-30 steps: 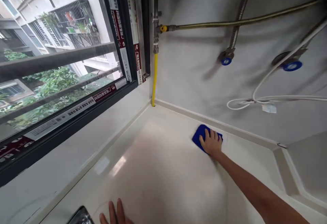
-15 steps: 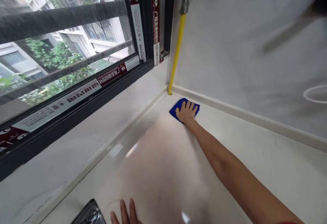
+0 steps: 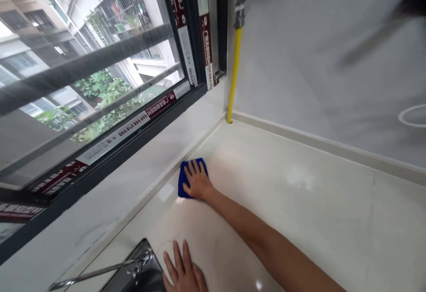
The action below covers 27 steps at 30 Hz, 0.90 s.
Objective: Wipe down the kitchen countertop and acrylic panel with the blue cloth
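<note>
Right hand [image 3: 198, 182] presses blue cloth [image 3: 182, 181] (plush, squarish) on glossy countertop [image 3: 299, 221].

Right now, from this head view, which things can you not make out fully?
All in the head view:
Blue cloth: largely hidden under the right hand.
Metal sink: cut off by the bottom edge, partly behind the left hand.
Yellow pipe: its top cut off by the upper edge.
Dark shape on the wall: too blurred to name.
</note>
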Available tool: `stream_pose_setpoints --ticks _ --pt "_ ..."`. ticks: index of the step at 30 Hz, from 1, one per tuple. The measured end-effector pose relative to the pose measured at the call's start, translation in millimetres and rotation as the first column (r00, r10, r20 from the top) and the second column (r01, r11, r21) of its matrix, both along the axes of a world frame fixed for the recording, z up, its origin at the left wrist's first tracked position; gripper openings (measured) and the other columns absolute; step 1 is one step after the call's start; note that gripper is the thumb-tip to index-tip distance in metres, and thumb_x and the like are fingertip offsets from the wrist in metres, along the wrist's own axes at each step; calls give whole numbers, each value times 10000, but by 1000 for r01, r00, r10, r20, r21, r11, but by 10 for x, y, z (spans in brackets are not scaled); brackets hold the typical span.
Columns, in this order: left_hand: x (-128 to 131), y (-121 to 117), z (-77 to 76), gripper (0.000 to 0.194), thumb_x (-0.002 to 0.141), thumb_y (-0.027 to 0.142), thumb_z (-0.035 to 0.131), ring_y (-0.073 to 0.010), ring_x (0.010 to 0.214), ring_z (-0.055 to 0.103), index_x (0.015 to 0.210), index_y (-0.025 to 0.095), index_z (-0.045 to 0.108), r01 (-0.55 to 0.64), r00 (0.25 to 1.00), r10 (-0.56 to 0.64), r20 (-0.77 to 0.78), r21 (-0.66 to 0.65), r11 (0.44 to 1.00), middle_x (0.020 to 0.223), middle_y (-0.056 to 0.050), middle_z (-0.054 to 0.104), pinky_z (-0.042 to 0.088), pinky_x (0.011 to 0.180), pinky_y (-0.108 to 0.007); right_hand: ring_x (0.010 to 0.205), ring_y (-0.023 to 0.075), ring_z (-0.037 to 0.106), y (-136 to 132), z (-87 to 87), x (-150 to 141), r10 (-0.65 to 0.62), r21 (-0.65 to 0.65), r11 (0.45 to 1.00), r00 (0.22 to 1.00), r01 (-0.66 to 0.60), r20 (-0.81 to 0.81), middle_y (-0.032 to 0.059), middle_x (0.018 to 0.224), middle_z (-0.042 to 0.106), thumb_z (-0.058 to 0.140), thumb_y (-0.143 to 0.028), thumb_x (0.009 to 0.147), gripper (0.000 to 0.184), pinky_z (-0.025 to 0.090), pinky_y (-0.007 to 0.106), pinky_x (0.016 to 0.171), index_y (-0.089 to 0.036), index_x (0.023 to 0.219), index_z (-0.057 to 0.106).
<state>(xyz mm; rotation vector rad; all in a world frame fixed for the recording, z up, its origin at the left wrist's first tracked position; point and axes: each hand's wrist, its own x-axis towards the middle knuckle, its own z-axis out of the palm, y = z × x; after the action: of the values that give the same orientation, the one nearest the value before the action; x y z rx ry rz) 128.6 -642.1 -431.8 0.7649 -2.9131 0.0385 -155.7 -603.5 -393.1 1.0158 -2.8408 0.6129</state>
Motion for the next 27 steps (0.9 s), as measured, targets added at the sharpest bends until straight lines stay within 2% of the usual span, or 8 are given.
stream_pose_setpoints --ticks 2,6,9,13,16,20,24,27 --pt "-12 -1 8 556 922 258 346 -336 1529 62 1478 250 370 -5 1000 5 -22 -4 1000 1610 -50 303 337 1118 -625 1498 363 129 53 35 336 216 -29 976 976 -216 -11 191 1615 225 442 -501 920 738 6 546 1213 -83 1516 319" --pt "-23 -21 33 555 912 210 319 -319 1520 139 1459 200 409 -35 997 37 -68 32 999 1582 -62 364 348 1125 -585 1490 289 210 341 41 840 549 -86 832 836 -549 -26 125 1598 311 497 -470 901 674 98 503 1224 -184 1500 381" --pt "-30 -50 104 582 902 164 288 -287 1506 207 1479 145 365 -76 991 88 -100 124 989 1569 -102 385 317 1163 -545 1496 262 209 769 28 1102 629 -112 772 777 -626 -12 103 1595 324 531 -439 881 678 132 510 1221 -221 1504 374" --pt "-56 -59 274 534 922 202 357 -297 1457 325 1449 184 437 -88 986 123 -110 281 956 1545 -139 417 287 1186 -540 1508 277 179 1535 8 1578 639 -102 768 768 -633 45 104 1617 262 569 -368 833 760 141 552 1214 -242 1534 303" --pt "-65 -6 412 501 895 368 567 -310 1365 433 1375 242 501 -42 987 93 -130 350 936 1503 -119 456 379 1122 -580 1515 285 150 2104 -8 2058 599 -84 800 799 -594 56 102 1628 217 545 -365 846 778 157 577 1207 -253 1553 239" --pt "45 136 545 504 873 453 611 -283 1244 522 1303 203 530 3 979 79 -187 402 916 1396 -111 518 470 1041 -557 1521 292 113 2786 -45 2608 428 16 903 901 -430 68 93 1643 148 472 -401 915 739 155 588 1212 -252 1568 158" --pt "346 257 598 487 875 449 609 -275 1198 550 1282 190 543 27 975 73 -212 432 901 1354 -106 544 502 1004 -528 1517 294 144 3537 -179 2975 164 140 976 986 -165 13 73 1642 169 413 -416 953 693 208 574 1209 -269 1571 137" --pt "667 304 600 491 875 450 609 -274 1212 542 1290 195 539 21 974 79 -211 435 900 1369 -112 535 493 1017 -532 1499 295 221 4159 -379 3186 -75 132 987 992 87 -97 43 1633 217 442 -429 935 704 256 571 1195 -323 1568 151"
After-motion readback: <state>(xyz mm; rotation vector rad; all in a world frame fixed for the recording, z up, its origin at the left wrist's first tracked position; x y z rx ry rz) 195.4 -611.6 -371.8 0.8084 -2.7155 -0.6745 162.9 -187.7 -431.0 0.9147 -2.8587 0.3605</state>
